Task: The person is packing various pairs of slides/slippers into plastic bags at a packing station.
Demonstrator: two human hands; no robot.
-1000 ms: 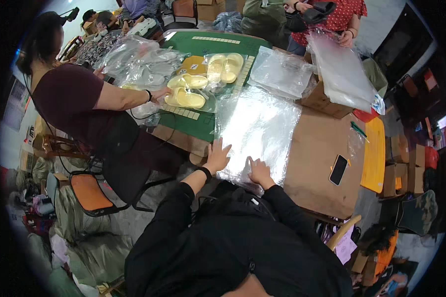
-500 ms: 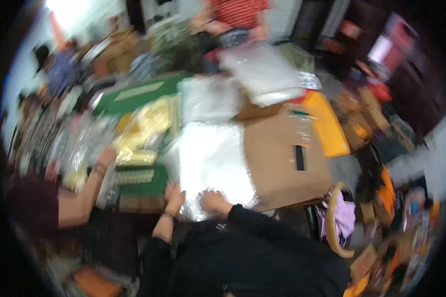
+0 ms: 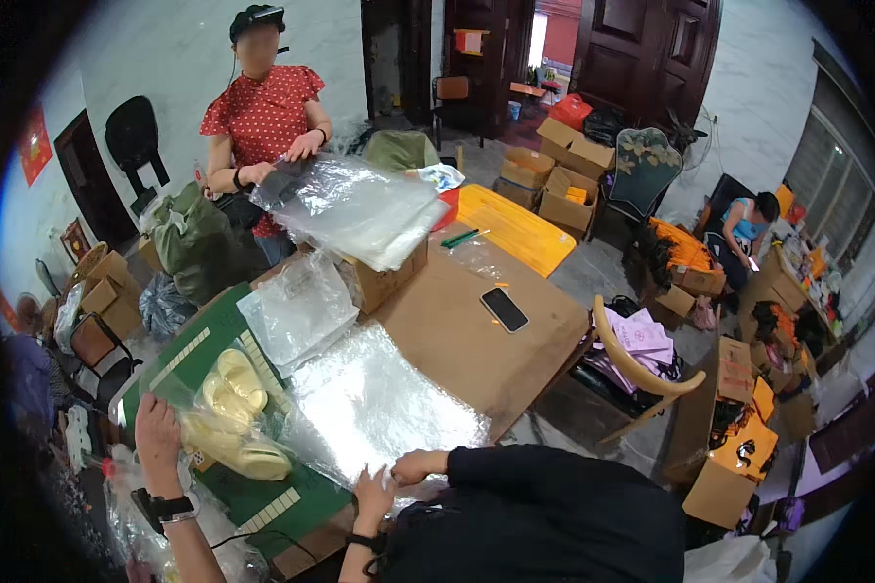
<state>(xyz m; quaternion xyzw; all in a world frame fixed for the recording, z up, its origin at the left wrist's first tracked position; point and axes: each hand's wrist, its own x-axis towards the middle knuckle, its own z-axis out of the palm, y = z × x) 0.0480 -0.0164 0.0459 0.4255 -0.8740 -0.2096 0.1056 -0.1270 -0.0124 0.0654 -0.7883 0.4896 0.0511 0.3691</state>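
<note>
Clr plastic sheet [image 3: 374, 403] has nr edge at L hand [image 3: 373, 492] & R hand [image 3: 415, 467] fingers; can't tell grip.

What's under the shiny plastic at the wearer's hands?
Green surface shows along the left of the shiny plastic, brown surface along its right. What lies directly beneath can't be seen; the glaring plastic covers it.

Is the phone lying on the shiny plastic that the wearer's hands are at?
No, the phone lies on the brown part of the table, apart from the shiny plastic.
</note>
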